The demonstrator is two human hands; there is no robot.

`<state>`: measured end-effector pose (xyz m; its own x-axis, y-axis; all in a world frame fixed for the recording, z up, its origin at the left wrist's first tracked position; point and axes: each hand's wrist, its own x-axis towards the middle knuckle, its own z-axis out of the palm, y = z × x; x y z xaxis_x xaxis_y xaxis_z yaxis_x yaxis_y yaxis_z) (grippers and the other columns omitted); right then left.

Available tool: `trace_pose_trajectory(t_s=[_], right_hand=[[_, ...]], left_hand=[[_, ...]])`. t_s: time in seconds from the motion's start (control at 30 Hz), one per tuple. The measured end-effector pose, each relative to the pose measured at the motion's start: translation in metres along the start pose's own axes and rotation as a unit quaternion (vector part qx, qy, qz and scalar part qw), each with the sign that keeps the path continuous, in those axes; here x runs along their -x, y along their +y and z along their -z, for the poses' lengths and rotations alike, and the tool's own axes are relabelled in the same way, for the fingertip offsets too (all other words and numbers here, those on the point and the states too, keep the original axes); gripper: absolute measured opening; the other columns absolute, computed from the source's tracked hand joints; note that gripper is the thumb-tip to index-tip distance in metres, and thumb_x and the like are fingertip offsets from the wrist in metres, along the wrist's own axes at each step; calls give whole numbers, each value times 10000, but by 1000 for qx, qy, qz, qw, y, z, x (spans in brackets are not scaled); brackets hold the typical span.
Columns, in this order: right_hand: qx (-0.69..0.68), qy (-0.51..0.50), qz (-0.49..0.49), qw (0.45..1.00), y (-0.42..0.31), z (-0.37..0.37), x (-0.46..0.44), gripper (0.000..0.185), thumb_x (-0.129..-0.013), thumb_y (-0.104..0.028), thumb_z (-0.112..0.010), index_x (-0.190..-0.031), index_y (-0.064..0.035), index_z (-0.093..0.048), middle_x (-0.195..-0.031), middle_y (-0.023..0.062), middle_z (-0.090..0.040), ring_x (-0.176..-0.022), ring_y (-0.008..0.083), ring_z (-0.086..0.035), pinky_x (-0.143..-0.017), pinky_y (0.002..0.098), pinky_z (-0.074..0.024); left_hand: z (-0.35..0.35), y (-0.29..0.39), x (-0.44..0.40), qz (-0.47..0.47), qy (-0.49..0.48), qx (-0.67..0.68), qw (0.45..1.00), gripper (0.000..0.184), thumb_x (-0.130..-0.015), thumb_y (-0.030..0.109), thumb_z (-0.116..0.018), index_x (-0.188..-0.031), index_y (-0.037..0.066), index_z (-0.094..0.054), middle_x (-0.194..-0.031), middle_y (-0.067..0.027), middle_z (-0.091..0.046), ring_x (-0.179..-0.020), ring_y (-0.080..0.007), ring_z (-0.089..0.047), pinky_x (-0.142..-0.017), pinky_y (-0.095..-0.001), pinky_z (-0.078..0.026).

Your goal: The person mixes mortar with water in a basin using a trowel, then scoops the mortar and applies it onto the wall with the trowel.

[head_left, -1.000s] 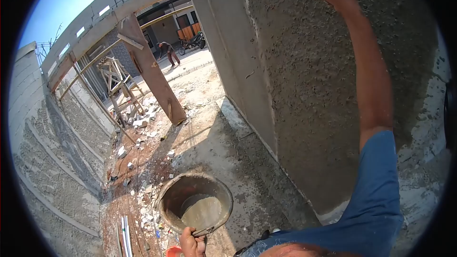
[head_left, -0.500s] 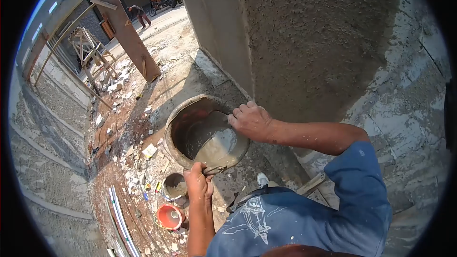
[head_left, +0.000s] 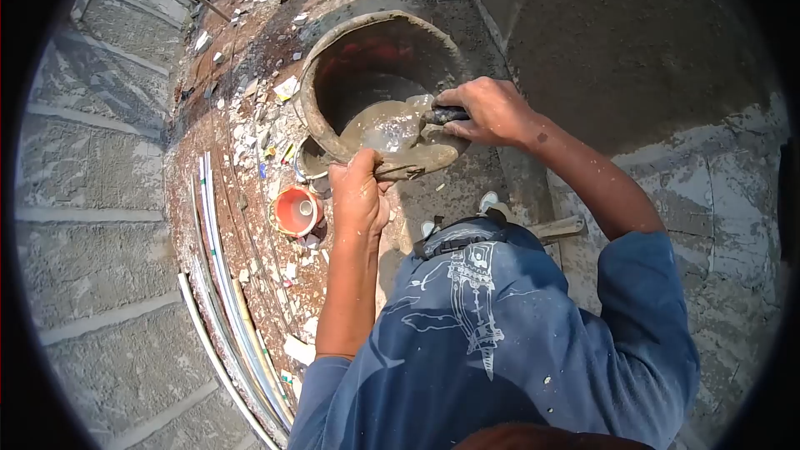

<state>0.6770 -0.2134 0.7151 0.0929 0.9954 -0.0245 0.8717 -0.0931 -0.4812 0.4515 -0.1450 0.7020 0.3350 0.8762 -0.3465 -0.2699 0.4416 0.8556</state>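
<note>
A large mortar-crusted bucket (head_left: 310, 87) is tilted toward me, with wet grey mortar (head_left: 379, 127) pooled along its near side. My left hand (head_left: 357, 193) grips the bucket's near rim, thumb over the edge. On the right, my right hand (head_left: 490, 112) is closed around the dark handle of a trowel (head_left: 447, 115) over the bucket's right rim. The trowel's blade is hard to make out against the wet mortar.
A small orange bucket (head_left: 295, 212) and another pail (head_left: 315, 158), partly hidden, stand left of my left hand. Long pipes (head_left: 218, 254) lie along the left wall. Rubble (head_left: 258, 121) litters the ground. Freshly plastered wall (head_left: 617, 50) rises at the right.
My view has tipped downward, so the bucket appears higher. My right hand has shifted from the rim area, and the dark handle in it now shows. My left hand keeps its hold on the rim.
</note>
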Motion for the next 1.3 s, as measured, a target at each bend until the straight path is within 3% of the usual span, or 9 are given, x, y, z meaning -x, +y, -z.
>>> trace_pose_trajectory(t_s=[0.1, 0.3, 0.47, 0.57, 0.63, 0.77, 0.9, 1.17, 1.3], right_hand=[[-6, 28, 96, 995, 6, 28, -14, 436, -835, -306, -746, -1204, -81, -688, -1062, 171, -722, -1012, 366, -684, -877, 465, -542], [-106, 108, 291, 945, 34, 161, -58, 375, -904, -320, -709, -1157, -44, -690, -947, 169, -726, -853, 306, -706, -764, 411, -538], [-273, 51, 176, 944, 91, 378, -43, 346, -983, -369, -654, -960, -25, -687, -738, 10, -618, -643, 105, -592, -598, 286, -504], [-178, 544, 64, 817, 171, 519, 17, 313, -990, -326, -642, -943, -20, -681, -720, 20, -616, -627, 114, -598, -566, 322, -501], [-59, 673, 90, 732, 182, 545, 112, 374, -1005, -379, -600, -1006, -16, -689, -692, 14, -588, -600, 91, -566, -547, 304, -476], [35, 615, -57, 786, 107, 440, 189, 374, -969, -373, -641, -1126, -40, -702, -711, 41, -606, -623, 124, -579, -585, 328, -484], [72, 464, -127, 874, 59, 292, 184, 334, -875, -326, -701, -1116, -95, -688, -926, 140, -718, -876, 341, -697, -764, 455, -523], [366, 197, 50, 908, -5, 3, 124, 174, -842, -212, -637, -976, -116, -694, -877, 40, -660, -877, 215, -661, -754, 386, -485], [371, 226, 99, 895, -56, 10, 122, 206, -876, -187, -596, -1041, -98, -681, -881, 9, -631, -834, 163, -621, -730, 327, -453]], left_hand=[[3, 19, 2, 17, 27, 51, 998, 118, -825, -34, -561, -934, -78, -578, -839, -142, -655, -646, -262, -696, -557, -361, -640], [-16, 18, -3, -23, 102, 147, 984, 46, -789, -6, -570, -812, -15, -531, -769, -104, -559, -581, -253, -622, -500, -393, -591], [-9, -2, -13, -7, 157, 102, 982, 93, -782, 60, -594, -840, 16, -537, -787, -93, -581, -624, -242, -607, -544, -375, -567], [-22, -8, -6, 22, 140, 96, 985, 78, -788, 51, -583, -830, 10, -530, -751, -92, -568, -571, -237, -590, -484, -365, -537], [-28, -13, -4, 40, 135, 85, 986, 70, -793, 45, -575, -824, 7, -526, -726, -91, -560, -535, -233, -578, -444, -358, -518], [-15, -42, -17, 34, 80, 48, 995, 52, -799, 36, -564, -794, 2, -525, -693, -92, -550, -481, -230, -566, -375, -345, -485], [-25, -54, -5, 50, 29, 53, 997, 60, -781, -1, -568, -815, -26, -525, -764, -118, -562, -572, -259, -625, -464, -380, -585], [-11, -60, 40, 43, -51, -8, 998, 77, -775, 27, -588, -768, -42, -555, -719, -114, -581, -508, -229, -597, -406, -332, -509], [15, -45, 71, 24, -92, -13, 995, 78, -776, 29, -593, -734, -24, -552, -701, -95, -568, -513, -197, -591, -407, -306, -484]])
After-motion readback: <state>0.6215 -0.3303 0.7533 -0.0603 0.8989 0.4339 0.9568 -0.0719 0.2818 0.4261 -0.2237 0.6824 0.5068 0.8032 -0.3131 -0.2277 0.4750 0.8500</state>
